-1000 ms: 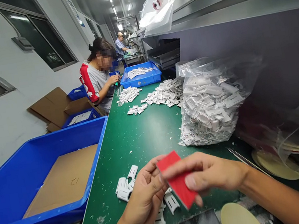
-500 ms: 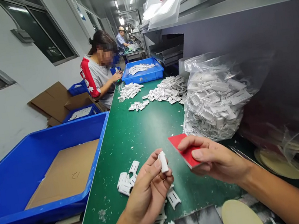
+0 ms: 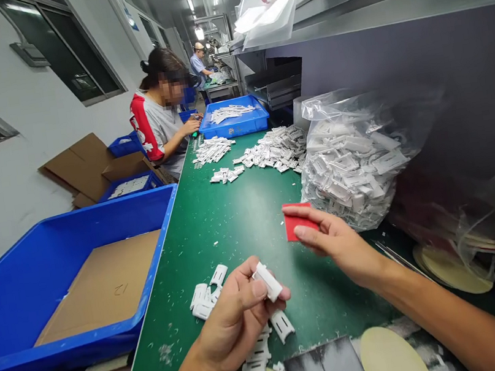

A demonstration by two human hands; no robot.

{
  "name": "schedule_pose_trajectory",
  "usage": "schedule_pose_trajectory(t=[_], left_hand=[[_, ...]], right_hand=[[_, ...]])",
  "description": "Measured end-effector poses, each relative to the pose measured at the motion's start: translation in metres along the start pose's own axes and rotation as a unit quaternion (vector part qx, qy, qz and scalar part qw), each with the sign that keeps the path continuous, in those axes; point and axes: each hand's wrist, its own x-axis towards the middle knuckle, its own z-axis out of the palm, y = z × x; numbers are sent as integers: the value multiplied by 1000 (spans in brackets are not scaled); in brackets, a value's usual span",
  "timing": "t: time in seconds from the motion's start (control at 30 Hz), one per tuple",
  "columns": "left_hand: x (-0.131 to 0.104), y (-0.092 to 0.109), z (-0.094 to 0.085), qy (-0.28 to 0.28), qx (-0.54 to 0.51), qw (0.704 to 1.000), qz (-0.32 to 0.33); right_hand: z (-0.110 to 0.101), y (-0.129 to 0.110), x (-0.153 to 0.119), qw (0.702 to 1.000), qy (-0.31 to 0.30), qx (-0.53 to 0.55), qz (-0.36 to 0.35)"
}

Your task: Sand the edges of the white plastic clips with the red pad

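Between the thumb and fingers of my left hand (image 3: pixel 236 314) is a small white plastic part (image 3: pixel 269 281), tilted over the green tabletop. My right hand (image 3: pixel 329 235) pinches a flat red square pad (image 3: pixel 297 221), thumb on the near face, apart from the white part. Several loose white plastic pieces (image 3: pixel 208 293) lie just left of my left hand. More slotted white pieces (image 3: pixel 281 325) lie beneath and below it, partly covered by the hand.
A clear bag of white parts (image 3: pixel 351 164) stands at right, with piles of parts (image 3: pixel 274 150) beyond. A large blue bin (image 3: pixel 157 267) borders the table's left edge. A dark plate (image 3: pixel 326 369) and yellowish discs (image 3: pixel 394 356) lie in front. A co-worker (image 3: pixel 162 111) sits farther back.
The red pad has moved up and away from me in my right hand, turning more face-on. My left hand has lowered slightly and tilted the white part.
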Motion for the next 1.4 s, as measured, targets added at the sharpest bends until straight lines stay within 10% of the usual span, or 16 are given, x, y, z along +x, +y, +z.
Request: schedule_pose_trajectory(t=[0.27, 0.47, 0.73, 0.93, 1.4], left_hand=[[8, 5, 1, 83, -65, 993, 44], [12, -3, -3, 93, -71, 992, 45], [12, -2, -2, 39, 38, 998, 14], [22, -2, -11, 52, 170, 975, 134], [35, 7, -33, 51, 345, 904, 247]], right_hand=[[3, 5, -8, 999, -29, -27, -26], [3, 5, -29, 966, -236, 66, 81], [-4, 18, 2, 975, 149, -158, -36], [10, 22, -5, 955, 6, -291, -67], [17, 40, 4, 885, 36, -427, -179]])
